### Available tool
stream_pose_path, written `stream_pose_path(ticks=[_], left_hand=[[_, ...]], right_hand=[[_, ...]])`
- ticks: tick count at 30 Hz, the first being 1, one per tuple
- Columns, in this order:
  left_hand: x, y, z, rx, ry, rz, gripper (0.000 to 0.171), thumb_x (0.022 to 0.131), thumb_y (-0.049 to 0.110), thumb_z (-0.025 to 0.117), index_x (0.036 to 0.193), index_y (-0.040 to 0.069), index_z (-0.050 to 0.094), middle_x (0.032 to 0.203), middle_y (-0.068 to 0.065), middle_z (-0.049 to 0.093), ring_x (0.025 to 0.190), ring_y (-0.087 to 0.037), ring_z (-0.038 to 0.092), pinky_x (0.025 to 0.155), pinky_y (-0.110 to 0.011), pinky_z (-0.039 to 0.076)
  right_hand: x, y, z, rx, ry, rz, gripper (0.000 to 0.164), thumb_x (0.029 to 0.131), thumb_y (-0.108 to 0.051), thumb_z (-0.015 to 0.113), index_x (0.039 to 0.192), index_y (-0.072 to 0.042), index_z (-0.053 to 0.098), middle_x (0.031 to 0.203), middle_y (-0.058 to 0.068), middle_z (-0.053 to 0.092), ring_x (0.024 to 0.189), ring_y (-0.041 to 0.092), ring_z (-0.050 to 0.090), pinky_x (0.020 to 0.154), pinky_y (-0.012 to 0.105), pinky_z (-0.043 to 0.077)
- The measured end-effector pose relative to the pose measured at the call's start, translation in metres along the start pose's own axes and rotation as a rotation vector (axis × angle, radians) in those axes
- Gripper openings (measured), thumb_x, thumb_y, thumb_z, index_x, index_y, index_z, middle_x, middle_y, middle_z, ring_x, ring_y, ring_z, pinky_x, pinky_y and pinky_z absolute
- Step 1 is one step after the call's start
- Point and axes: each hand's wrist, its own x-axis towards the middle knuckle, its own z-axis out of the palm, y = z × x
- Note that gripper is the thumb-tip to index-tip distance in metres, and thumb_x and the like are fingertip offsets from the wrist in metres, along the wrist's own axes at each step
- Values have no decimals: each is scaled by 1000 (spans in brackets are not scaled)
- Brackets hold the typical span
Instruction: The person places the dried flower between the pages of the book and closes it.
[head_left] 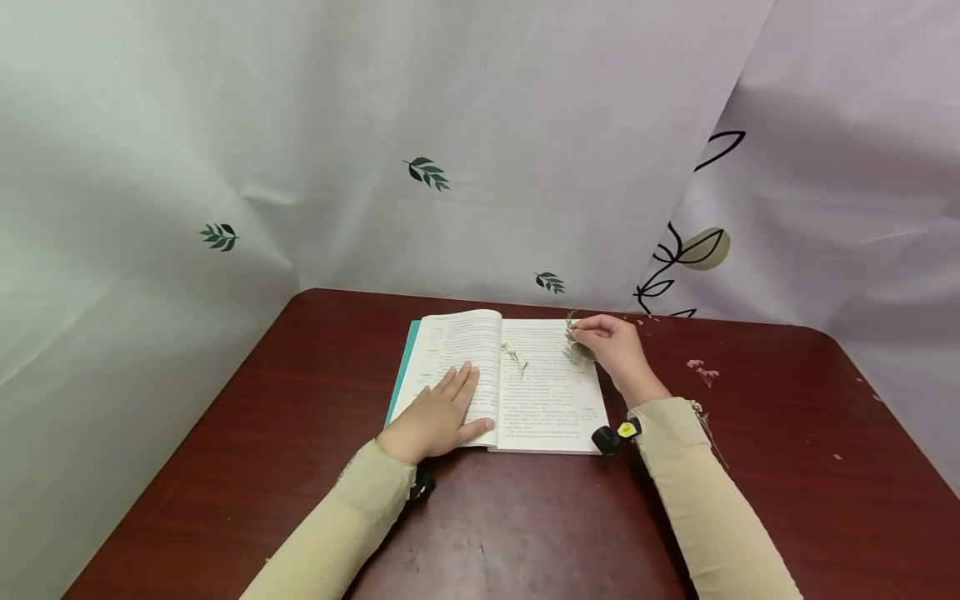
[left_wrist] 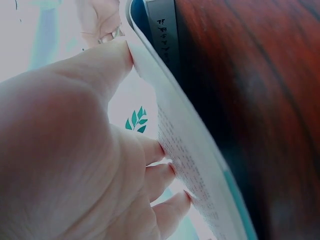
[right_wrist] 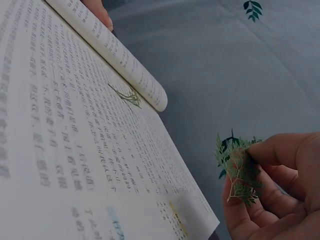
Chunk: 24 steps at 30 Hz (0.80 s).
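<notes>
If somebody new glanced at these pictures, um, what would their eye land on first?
Probably the open book, white against the dark red table, with the left hand resting on its left-hand page. Next might come the feathery green sprig pinched in the right hand by the book's upper right corner, then the smaller sprig lying on the right-hand page near the fold.

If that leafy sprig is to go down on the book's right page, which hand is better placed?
Probably the right hand: it already pinches the leafy sprig near the outer edge of the right page. The left hand rests on the left page, seemingly holding it down.
</notes>
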Motion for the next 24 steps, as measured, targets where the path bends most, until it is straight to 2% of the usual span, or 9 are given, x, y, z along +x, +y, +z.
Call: stream_pose_path(ticks=[11, 17, 24], left_hand=[[-2, -1, -1, -9, -5, 0, 82, 104, 52, 49, 160, -1, 21, 168, -16, 16, 155, -33, 14, 117, -61, 26], [-2, 0, -2, -24, -5, 2, 81, 104, 52, 49, 160, -1, 22, 168, -16, 16, 155, -34, 14, 117, -61, 25], [0, -1, 0, -17, -4, 2, 82, 104, 53, 49, 161, 0, 22, 168, -15, 16, 155, -33, 14, 117, -60, 26]], right_hand=[[9, -4, 18, -79, -42, 44, 20, 97, -15, 70, 112, -3, 72, 109, 10, 72, 92, 14, 63, 75, 27, 50], [16, -1, 23, -109, -50, 39, 20, 95, -16, 71, 111, -4, 73, 107, 11, 73, 91, 15, 65, 75, 27, 51], [23, 4, 28, -217, -40, 23, 16, 92, -17, 74, 104, -6, 74, 98, 9, 74, 82, 15, 62, 70, 28, 50]])
